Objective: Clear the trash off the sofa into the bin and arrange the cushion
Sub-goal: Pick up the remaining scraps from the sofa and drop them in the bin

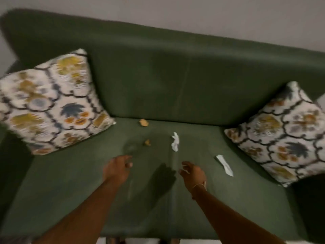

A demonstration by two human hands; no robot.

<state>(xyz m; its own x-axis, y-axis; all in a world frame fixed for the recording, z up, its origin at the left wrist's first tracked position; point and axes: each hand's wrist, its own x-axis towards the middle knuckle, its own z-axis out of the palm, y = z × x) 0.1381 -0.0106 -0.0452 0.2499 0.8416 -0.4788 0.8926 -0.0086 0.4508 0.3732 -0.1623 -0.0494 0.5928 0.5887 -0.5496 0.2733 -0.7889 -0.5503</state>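
On the green sofa seat (70, 182) lie several bits of trash: a tan crumpled scrap (143, 122) near the backrest, a smaller brown scrap (147, 142), a crumpled white tissue (175, 144) and a flat white wrapper (224, 165) to the right. My left hand (117, 167) hovers over the seat just below the brown scrap, fingers loosely apart and holding nothing. My right hand (192, 173) hovers below the tissue, fingers curled but apart, also holding nothing. A patterned cushion (51, 101) leans at the left end, and a second patterned cushion (283, 134) sits at the right end.
The sofa backrest (175, 76) stands against a pale wall (211, 18). The seat's front edge runs along the bottom of the view, with a strip of light floor (197, 241) below it. No bin is in view.
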